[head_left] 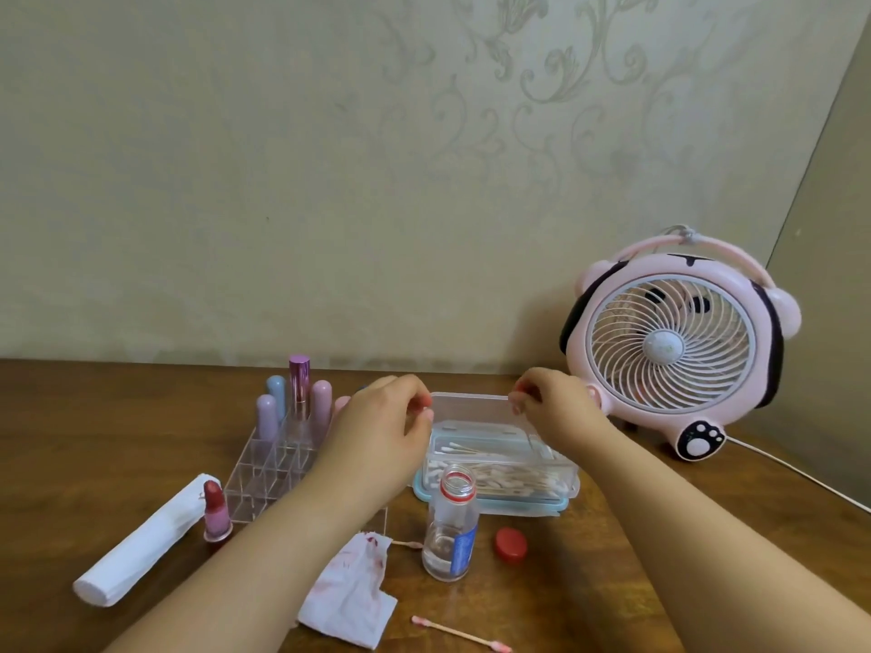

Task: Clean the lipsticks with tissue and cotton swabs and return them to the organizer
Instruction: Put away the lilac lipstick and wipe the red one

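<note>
Both hands [377, 419] [549, 402] pinching the swab box lid [471, 410] at its corners — mid restock; next, pull one swab [466, 449] for the lipstick [216, 509].

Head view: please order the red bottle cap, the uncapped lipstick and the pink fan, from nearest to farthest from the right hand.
From the right hand:
1. Pink fan, just to its right, by the wall.
2. Red bottle cap, below it, toward the table's front.
3. Uncapped lipstick, far left, beside the tissue roll.

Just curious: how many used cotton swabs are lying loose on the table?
2: one swab at the near edge, another swab beside the bottle. Others may hide beneath arms.
</note>
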